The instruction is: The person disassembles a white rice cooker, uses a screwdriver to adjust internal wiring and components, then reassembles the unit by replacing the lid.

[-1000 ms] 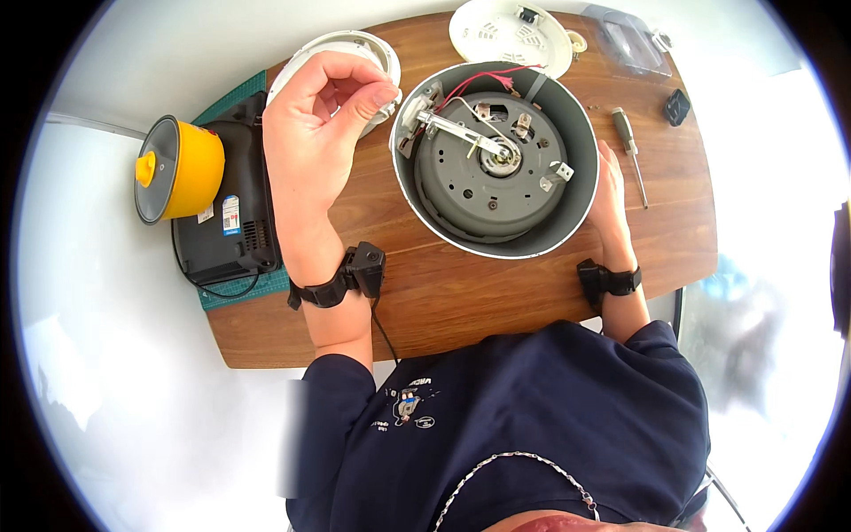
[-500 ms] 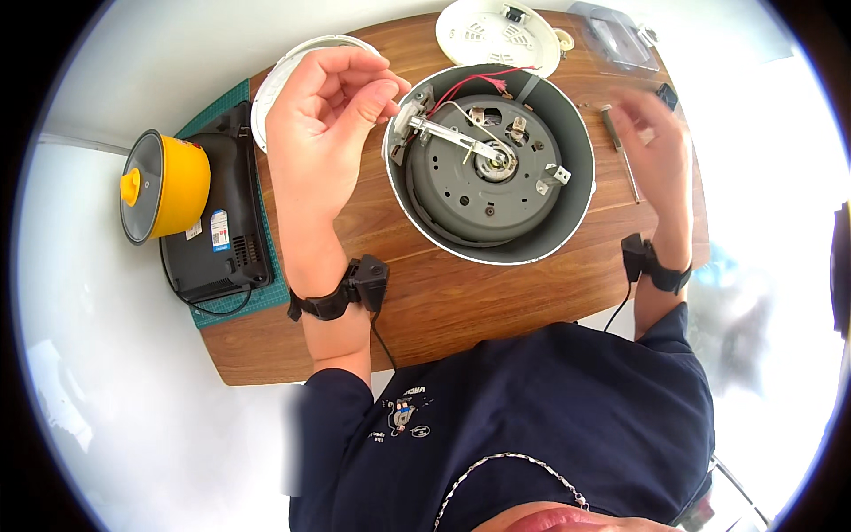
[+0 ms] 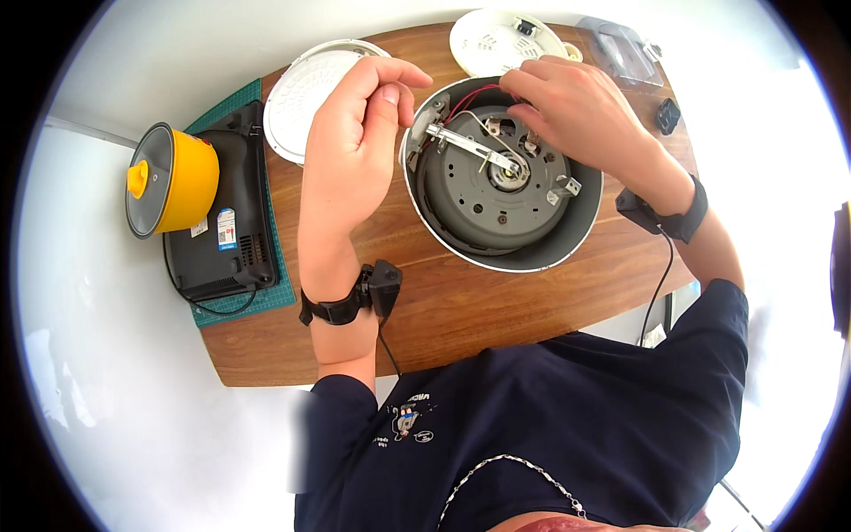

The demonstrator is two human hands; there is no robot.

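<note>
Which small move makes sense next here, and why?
Perhaps the right hand should gently steady the red wires: they run up to it near the far rim of the round metal housing, though whether it already grips them is hidden.

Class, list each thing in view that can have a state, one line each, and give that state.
Round metal housing: top open, inner parts exposed
Metal arm: extended across grey disc
Red wires: partly hidden by right hand
Right hand: over far rim, grip unclear
Left hand: fingers bent, grip unclear
Yellow pot: lidded, on black appliance
White cover: off the housing, on table
</note>
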